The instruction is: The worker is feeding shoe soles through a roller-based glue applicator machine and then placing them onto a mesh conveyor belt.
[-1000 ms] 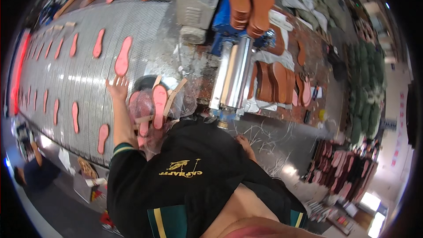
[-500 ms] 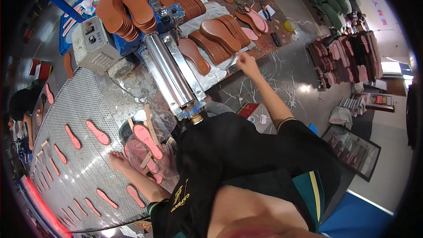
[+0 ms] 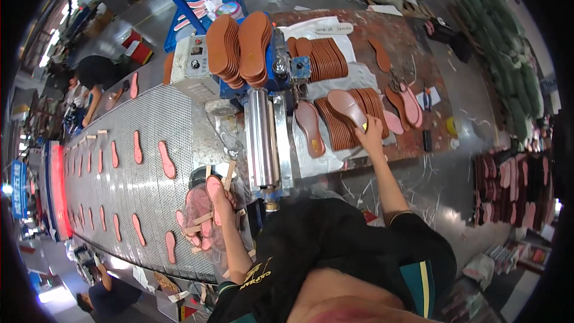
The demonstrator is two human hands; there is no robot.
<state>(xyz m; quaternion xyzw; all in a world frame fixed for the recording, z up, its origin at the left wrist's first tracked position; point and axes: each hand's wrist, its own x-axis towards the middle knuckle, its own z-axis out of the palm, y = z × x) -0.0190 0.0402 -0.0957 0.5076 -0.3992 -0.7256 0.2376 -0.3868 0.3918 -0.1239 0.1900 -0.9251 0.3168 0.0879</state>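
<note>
My left hand [image 3: 223,204] is closed across the middle of a pink insole [image 3: 213,185], whose two ends show past the fingers. That insole lies over a clear plastic bag [image 3: 238,236] with more pink insoles and wooden strips. On the right, my right hand [image 3: 372,133] pinches the near end of a shiny brown insole [image 3: 345,106], which rests on a row of stacked brown insoles [image 3: 326,124]. Beside that row, toward the roller, lies a single brown insole [image 3: 309,127].
Between my hands stands a machine with a steel roller [image 3: 260,143]; stacked brown insoles [image 3: 254,42] sit behind it. A perforated conveyor [image 3: 155,179] at left carries several pink insoles. Pliers [image 3: 427,99] lie on the worktable [image 3: 412,36]. Other people work at far left and lower left.
The view has swung left. My left hand has moved from over the conveyor onto the bagged pink insole. My right hand has gone from the table edge to the top brown insole.
</note>
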